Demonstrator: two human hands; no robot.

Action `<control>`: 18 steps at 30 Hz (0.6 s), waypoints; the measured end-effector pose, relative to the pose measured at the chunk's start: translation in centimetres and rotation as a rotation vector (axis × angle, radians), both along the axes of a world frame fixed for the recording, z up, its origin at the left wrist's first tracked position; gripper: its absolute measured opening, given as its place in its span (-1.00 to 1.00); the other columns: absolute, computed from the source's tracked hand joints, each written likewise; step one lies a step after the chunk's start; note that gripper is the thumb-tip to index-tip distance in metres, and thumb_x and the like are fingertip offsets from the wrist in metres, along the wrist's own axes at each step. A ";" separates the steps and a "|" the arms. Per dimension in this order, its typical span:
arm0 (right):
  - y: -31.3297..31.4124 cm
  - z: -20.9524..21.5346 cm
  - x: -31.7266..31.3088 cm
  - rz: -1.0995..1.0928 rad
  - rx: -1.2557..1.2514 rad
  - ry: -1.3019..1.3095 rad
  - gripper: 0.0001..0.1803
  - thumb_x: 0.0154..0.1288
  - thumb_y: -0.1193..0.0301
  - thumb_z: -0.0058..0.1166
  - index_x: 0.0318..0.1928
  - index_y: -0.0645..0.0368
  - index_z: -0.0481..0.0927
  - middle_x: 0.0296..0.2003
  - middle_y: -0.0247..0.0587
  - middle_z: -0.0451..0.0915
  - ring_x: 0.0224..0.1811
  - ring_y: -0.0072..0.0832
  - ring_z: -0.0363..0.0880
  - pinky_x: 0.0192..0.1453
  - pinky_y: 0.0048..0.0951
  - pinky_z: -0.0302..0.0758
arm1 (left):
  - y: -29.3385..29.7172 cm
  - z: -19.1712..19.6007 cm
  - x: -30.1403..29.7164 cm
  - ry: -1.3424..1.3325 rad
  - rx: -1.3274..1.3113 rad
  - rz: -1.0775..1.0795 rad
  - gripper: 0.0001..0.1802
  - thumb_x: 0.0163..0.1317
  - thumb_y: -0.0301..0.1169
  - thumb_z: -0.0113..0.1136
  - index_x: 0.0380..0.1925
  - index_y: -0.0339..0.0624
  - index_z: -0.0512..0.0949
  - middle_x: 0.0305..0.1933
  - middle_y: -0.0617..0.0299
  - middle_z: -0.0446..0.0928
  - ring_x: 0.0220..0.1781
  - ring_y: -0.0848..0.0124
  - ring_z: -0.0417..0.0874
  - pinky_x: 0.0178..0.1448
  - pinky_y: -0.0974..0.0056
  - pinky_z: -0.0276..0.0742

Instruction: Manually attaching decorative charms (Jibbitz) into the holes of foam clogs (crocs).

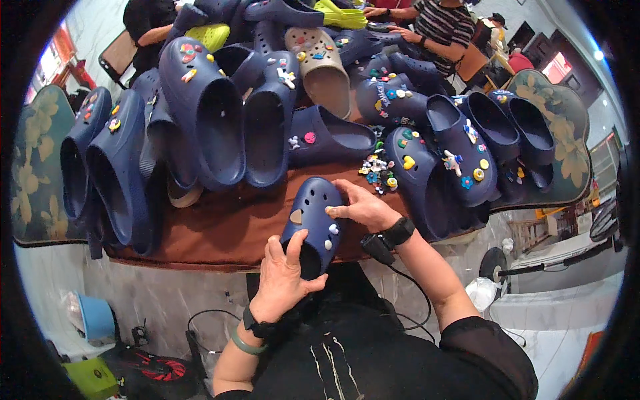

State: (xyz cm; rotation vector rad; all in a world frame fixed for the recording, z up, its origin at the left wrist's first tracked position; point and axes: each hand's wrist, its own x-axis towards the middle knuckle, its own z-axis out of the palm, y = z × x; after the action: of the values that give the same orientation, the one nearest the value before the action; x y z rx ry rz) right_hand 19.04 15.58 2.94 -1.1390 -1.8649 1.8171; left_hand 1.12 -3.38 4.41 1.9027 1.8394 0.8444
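Observation:
I hold a navy blue foam clog (312, 220) at the near edge of the brown-covered table (227, 230). My left hand (283, 277) grips its heel opening from below. My right hand (360, 208) rests on the toe part, fingertips pressing a small yellowish charm at one of the holes. Two white charms sit on the clog's top. A loose pile of small coloured charms (379, 172) lies on the table just beyond my right hand.
Many navy clogs (207, 127) are heaped across the table, some with charms, plus a beige one (323, 67) and yellow-green ones (210, 35). People sit at the far side (440, 27). On the floor to the left are a blue tub (97, 317) and a green box (93, 377).

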 end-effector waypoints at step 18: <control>8.1 -3.1 4.4 -0.026 1.335 -0.639 -0.94 0.09 0.42 0.24 -0.39 0.11 0.68 -0.32 -0.13 0.62 -0.16 -0.07 0.59 -0.09 -0.09 0.53 | 0.1 -0.2 0.0 -0.014 0.048 -0.007 0.17 -0.26 -0.17 0.60 0.38 0.21 0.08 0.01 -0.08 0.18 0.04 -0.13 0.39 0.00 -0.11 0.55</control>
State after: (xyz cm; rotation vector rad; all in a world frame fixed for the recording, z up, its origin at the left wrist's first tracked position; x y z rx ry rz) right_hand 23.45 23.72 -0.20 -1.1183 -2.5642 -0.1268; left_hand 1.15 -3.32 4.20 1.9259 1.8193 0.9046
